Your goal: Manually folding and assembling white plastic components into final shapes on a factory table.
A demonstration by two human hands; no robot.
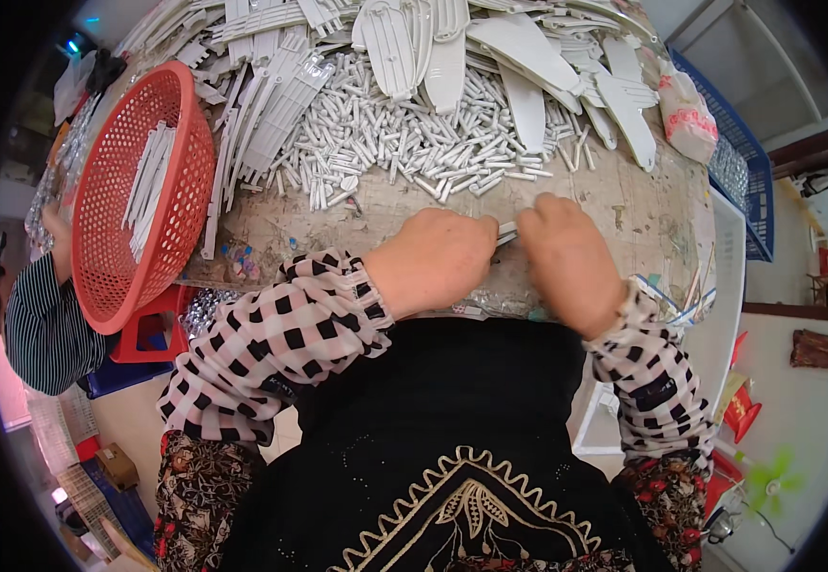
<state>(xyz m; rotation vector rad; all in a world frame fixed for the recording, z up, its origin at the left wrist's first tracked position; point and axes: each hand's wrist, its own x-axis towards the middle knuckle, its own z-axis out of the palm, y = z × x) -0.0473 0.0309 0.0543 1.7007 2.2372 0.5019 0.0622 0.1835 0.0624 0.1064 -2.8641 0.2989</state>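
Low over the near part of the worktable (366, 234), my two hands face each other with a narrow white plastic piece (506, 232) between them. My left hand (438, 259) is closed on it, thumb and fingers pressed together. Curled around its other end is my right hand (568, 259), slightly smeared by motion. Most of the piece is hidden by my fingers. Just beyond lies a heap of short white pegs (385, 129). Flat white blade-shaped plastic parts (528, 57) are stacked behind it, and long ribbed white strips (285, 110) lie at its left.
A red perforated basket (192, 143) holding white strips stands tilted on the left, above a red stool (152, 334). Another person's striped sleeve (38, 319) shows beyond it. At right are a red-and-white plastic bag (688, 119), a blue crate (752, 181) and a white bin (730, 286).
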